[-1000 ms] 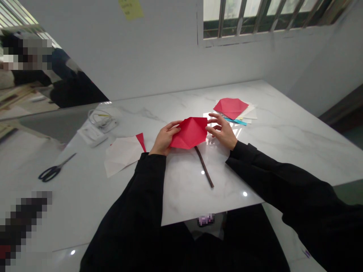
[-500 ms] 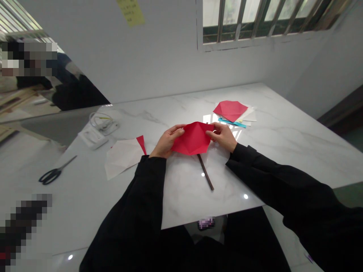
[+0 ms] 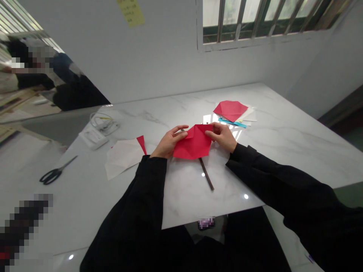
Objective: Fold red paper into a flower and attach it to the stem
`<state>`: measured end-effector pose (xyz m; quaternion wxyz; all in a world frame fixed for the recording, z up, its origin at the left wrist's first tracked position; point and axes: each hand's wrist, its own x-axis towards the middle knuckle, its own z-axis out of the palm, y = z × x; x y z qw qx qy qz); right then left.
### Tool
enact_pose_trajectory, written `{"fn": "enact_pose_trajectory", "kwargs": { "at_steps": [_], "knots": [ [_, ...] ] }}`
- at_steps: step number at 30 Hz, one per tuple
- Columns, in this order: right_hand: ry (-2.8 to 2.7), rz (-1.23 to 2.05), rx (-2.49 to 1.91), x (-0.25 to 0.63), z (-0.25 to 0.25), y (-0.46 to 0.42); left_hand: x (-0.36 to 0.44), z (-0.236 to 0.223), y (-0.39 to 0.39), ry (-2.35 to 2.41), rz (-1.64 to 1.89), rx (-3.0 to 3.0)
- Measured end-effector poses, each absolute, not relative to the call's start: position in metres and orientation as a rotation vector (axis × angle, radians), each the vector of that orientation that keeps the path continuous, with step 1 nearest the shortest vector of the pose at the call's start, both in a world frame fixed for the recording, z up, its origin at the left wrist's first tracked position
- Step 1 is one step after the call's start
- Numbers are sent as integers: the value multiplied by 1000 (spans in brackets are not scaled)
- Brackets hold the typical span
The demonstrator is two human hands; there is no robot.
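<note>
A creased sheet of red paper [image 3: 193, 147] is held up over the table between my two hands. My left hand [image 3: 169, 142] pinches its left edge, thumb on the near face. At the right edge, my right hand [image 3: 222, 136] grips the paper between thumb and fingers. The top part of the sheet is folded over along its upper edge. Under it lies a thin dark brown stick [image 3: 207, 175], its lower end pointing toward me and its middle hidden by the paper.
On the marbled white table [image 3: 181, 204], a paper stack [image 3: 231, 109] with red on top lies back right. To the left are white paper [image 3: 123, 156], a red scrap [image 3: 141, 144], scissors [image 3: 55, 173] and a white adapter with cable [image 3: 95, 138]. Another person sits far left.
The red paper's upper edge has been folded down toward me on the left, and the sheet has dropped slightly. My left hand has shifted a little right and down.
</note>
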<state>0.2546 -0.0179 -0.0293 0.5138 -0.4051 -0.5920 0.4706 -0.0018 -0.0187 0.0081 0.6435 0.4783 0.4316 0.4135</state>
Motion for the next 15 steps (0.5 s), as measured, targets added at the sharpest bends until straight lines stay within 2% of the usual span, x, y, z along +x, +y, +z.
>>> {"fn": "enact_pose_trajectory", "kwargs": {
  "at_steps": [7, 15],
  "knots": [
    [-1251, 1398, -968, 257, -26, -16, -6, 10, -15, 1035, 1075, 1022],
    [-1596, 1131, -895, 263, -23, -23, -9, 7, -11, 1028, 1123, 927]
  ]
}}
